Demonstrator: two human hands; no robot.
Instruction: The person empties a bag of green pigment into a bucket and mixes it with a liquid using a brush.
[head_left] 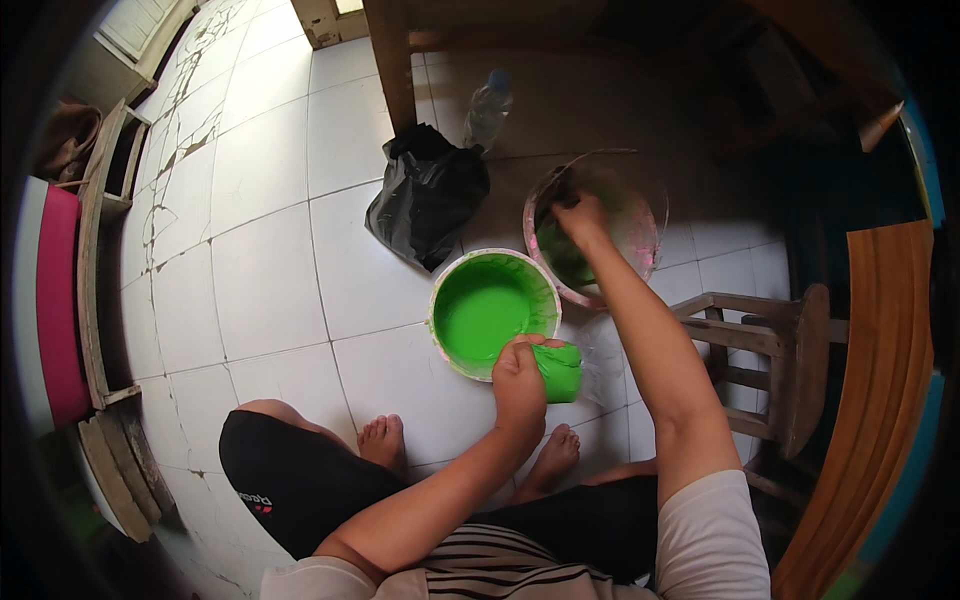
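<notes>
Near the middle of the frame the left hand (519,385) grips a small green cup (559,371), fingers wrapped around it, holding it tipped at the lower right rim of a bucket of green paint (492,310). The bucket stands on the white floor tiles (270,280), its inside coated bright green.

Just to the upper right of it stands a second bucket (640,235), pinkish and see-through, with some green at its bottom. The right hand (582,216) reaches down inside this bucket near its left wall; whether the fingers grasp anything there cannot be told.

A black plastic bag (427,195) lies above the green bucket, toward the upper middle of the frame, and a clear plastic bottle (487,110) stands just behind it, beside a wooden table leg (392,60). A wooden stool (775,345) stands at the right. The person's bare feet (383,440) rest on the tiles below the green bucket.
</notes>
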